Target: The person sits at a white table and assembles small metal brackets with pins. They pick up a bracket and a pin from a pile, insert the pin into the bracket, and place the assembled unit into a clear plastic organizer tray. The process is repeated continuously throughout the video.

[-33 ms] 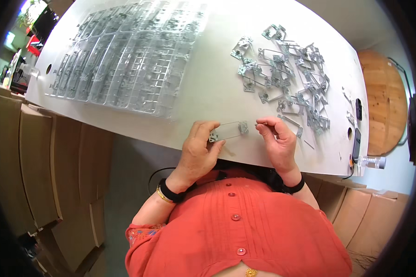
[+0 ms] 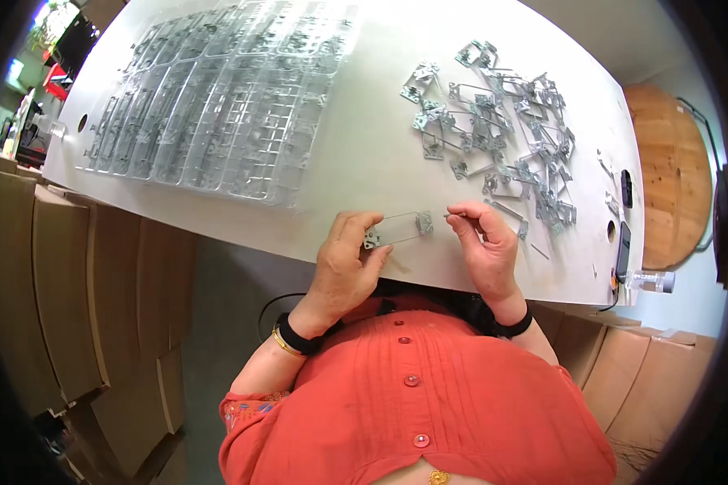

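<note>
1. A clear tray [image 2: 277, 196] packed with metal parts lies on a pale counter [image 2: 364, 162].
2. Below and to the right of the tray, the left hand [image 2: 346, 259] has its grip closed, thumb and fingers pinching one end of a metal frame [image 2: 424, 223]; the frame's two long thin sides point away from the tray.
3. Farther right of the tray, the right hand [image 2: 492, 252] has its grip pinched together on what seems a thin pin [image 2: 448, 215], too small to identify surely, apart from the frame.
4. Well right of the tray lies a tangled heap [image 2: 531, 174] of similar frames.
5. Possible trouble: the pin could slip, being tiny and held by the fingertips; the frame could twist, its far end being unsupported; its slender sides could bend if squeezed hard.
</note>
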A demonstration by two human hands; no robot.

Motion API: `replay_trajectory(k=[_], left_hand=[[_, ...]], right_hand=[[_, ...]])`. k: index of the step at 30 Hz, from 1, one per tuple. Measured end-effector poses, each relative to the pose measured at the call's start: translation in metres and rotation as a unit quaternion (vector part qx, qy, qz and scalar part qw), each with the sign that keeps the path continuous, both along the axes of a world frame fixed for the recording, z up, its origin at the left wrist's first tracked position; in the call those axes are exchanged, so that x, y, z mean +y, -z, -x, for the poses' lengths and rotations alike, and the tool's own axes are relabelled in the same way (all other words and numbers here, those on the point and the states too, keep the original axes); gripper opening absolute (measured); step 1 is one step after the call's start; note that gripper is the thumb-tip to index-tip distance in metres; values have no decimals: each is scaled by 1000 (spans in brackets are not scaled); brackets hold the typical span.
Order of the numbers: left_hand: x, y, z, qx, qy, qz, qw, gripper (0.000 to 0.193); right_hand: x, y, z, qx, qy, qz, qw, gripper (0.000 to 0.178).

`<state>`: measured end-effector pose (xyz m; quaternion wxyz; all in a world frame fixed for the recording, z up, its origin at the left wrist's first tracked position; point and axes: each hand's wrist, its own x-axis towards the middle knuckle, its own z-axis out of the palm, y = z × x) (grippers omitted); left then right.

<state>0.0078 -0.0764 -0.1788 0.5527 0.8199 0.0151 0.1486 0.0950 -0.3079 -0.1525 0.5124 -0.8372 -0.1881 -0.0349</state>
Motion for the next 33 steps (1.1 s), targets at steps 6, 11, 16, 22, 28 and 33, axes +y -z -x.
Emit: replay_trajectory(k=[6,11,16,22,28,33], left_hand=[[1,0,-2,-18,3,-28,999,48],[2,-3,-2,-11,5,-35,999,48],[2,-2,-1,-15,4,-34,999,48],[2,-6,0,23,10,-15,1000,48],[2,-2,0,8,10,-29,999,49],[1,-2,-1,11,11,-29,999,48]], right_hand=[[4,6,-4,20,-7,-32,999,16],[6,15,-2,46,3,-52,998,16],[13,17,-1,66,-2,-72,995,15],[13,23,-2,48,-1,-53,997,12],[13,25,-3,55,4,-49,997,12],[13,23,-3,33,4,-29,999,11]])
